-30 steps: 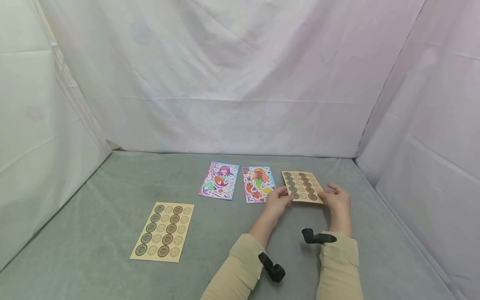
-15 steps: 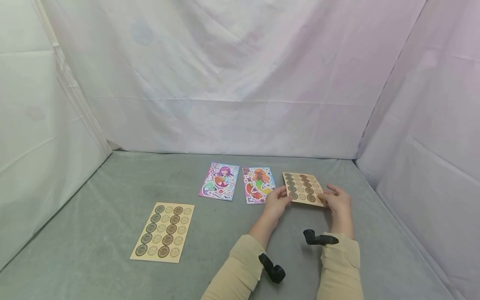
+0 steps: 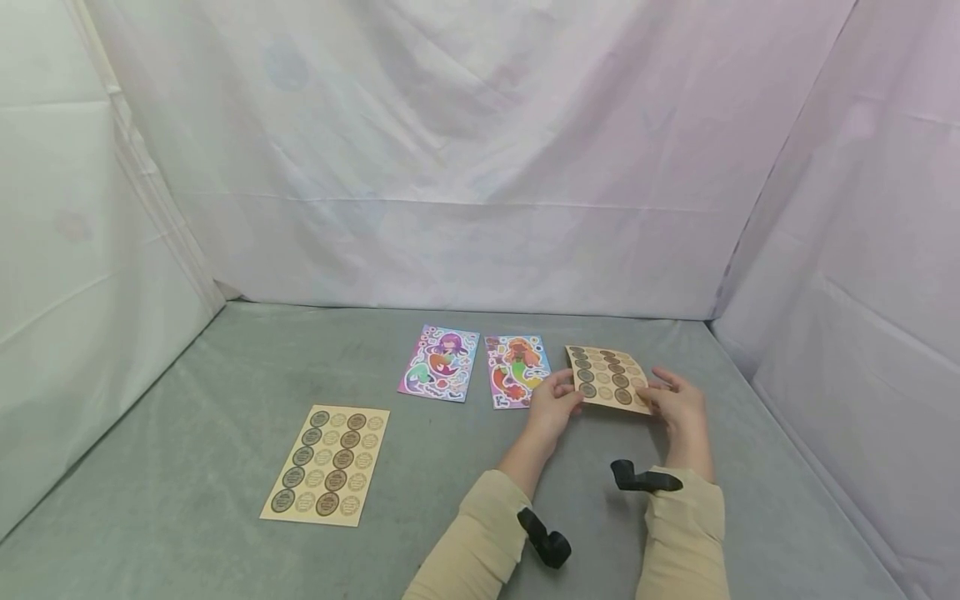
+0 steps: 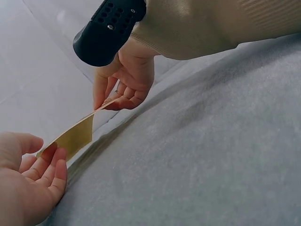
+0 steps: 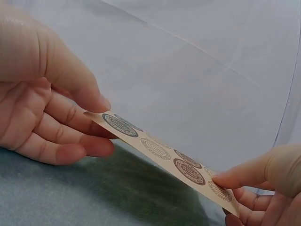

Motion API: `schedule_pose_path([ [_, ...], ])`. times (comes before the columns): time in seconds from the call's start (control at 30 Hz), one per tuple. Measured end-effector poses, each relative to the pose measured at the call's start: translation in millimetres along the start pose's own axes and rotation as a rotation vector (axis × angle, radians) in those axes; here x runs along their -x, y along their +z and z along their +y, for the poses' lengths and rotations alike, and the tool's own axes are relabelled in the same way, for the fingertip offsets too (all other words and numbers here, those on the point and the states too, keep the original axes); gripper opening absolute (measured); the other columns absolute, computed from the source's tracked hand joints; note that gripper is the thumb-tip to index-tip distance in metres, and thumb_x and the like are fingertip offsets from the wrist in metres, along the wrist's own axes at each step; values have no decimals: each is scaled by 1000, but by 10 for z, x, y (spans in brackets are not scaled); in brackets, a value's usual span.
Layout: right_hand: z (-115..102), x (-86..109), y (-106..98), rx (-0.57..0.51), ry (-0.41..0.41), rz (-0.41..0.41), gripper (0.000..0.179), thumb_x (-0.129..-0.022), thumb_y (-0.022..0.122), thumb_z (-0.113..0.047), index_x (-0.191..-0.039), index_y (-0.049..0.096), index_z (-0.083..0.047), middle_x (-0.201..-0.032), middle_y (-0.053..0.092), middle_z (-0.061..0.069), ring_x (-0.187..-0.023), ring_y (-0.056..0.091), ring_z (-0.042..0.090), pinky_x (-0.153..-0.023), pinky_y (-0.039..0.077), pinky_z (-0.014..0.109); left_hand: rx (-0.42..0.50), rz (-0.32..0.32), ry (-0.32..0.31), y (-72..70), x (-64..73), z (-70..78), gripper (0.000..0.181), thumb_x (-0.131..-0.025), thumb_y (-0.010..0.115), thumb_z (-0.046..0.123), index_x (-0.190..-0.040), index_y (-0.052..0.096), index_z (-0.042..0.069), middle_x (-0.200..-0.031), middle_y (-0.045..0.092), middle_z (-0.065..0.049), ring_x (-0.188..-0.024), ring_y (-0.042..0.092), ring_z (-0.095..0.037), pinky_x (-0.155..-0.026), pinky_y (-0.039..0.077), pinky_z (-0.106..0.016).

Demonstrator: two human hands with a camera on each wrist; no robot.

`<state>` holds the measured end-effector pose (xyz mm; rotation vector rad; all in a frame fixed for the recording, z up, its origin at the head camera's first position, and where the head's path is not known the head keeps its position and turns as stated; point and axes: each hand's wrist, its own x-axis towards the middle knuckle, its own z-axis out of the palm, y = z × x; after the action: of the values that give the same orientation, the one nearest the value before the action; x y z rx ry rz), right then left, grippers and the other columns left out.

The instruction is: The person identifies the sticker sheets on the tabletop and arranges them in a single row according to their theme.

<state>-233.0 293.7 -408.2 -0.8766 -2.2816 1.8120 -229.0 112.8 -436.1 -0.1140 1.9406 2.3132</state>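
Between both hands is a tan sticker sheet printed with rows of round seals, slightly bowed. My left hand pinches its left edge, thumb on top and fingers beneath. At the opposite edge my right hand pinches the near corner the same way. In the right wrist view the sheet is tilted above the grey cloth, its shadow below. The left wrist view shows the plain underside of the sheet, with the left hand and right hand at its ends.
A second tan seal sticker sheet lies flat at the left front. Two colourful mermaid sticker sheets, a purple-haired one and an orange-haired one, lie left of the hands. White curtains enclose the grey cloth-covered table.
The held sheet bows more, and its near right corner has come slightly lower and to the right with my right hand. My left hand has barely moved.
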Motion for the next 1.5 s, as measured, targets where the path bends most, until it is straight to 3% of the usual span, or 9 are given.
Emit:
schedule_pose_path([
  [0.33, -57, 25, -36, -35, -19, -52, 68, -84, 70, -2, -145, 42, -10, -134, 48, 16, -83, 55, 6, -62, 48, 16, 35, 21, 7, -18, -3, 70, 39, -85, 65, -4, -122, 63, 8, -81, 66, -1, -76, 68, -17, -71, 55, -28],
  [0.63, -123, 48, -63, -83, 24, -69, 69, -84, 71, -3, -146, 42, -15, -131, 51, 11, -78, 59, 3, -64, 49, 17, 71, -28, 32, -70, 0, 127, 43, -83, 65, -5, -124, 63, 7, -82, 68, -3, -75, 66, -15, -76, 55, -32],
  [1.0, -266, 168, -114, -141, -32, -139, 72, -83, 70, 2, -147, 39, -12, -110, 53, 3, -78, 59, 4, -66, 51, 18, 41, -83, 50, -155, -16, 260, 48, -82, 66, 1, -129, 60, 12, -84, 69, -1, -71, 63, -16, -70, 53, -28],
  [1.07, -210, 72, -124, -141, -32, -144, 74, -81, 73, -1, -146, 41, -15, -111, 53, 1, -81, 60, 6, -68, 52, 19, 36, -92, 62, -170, -11, 287, 49, -82, 65, 1, -130, 59, 12, -83, 69, -1, -70, 62, -15, -68, 52, -27],
  [1.23, 117, -431, -115, -160, -74, -129, 78, -71, 84, -12, -141, 50, -26, -116, 54, 1, -92, 61, 11, -70, 53, 20, 33, -111, 104, -203, -9, 337, 50, -82, 65, 1, -131, 59, 10, -83, 69, -1, -69, 62, -12, -70, 54, -29],
  [1.3, 122, -453, -120, -169, -98, -136, 78, -71, 85, -12, -140, 52, -25, -116, 55, 1, -93, 62, 13, -71, 54, 22, 31, -116, 121, -218, -10, 362, 50, -82, 65, 1, -131, 58, 9, -84, 69, -2, -69, 62, -11, -74, 54, -31],
  [1.43, -18, -291, -156, -180, -110, -197, 76, -73, 82, -7, -140, 51, -22, -111, 58, 0, -92, 63, 12, -73, 54, 24, 24, -132, 151, -249, -17, 404, 51, -83, 65, 1, -133, 57, 8, -84, 70, -4, -67, 61, -9, -76, 55, -34],
  [1.5, 9, -340, -158, -200, -126, -200, 74, -71, 84, -7, -137, 55, -23, -109, 60, 0, -90, 64, 13, -71, 55, 25, 31, -147, 165, -262, -29, 415, 51, -83, 65, 1, -133, 56, 7, -83, 69, -4, -66, 60, -9, -77, 54, -37],
])
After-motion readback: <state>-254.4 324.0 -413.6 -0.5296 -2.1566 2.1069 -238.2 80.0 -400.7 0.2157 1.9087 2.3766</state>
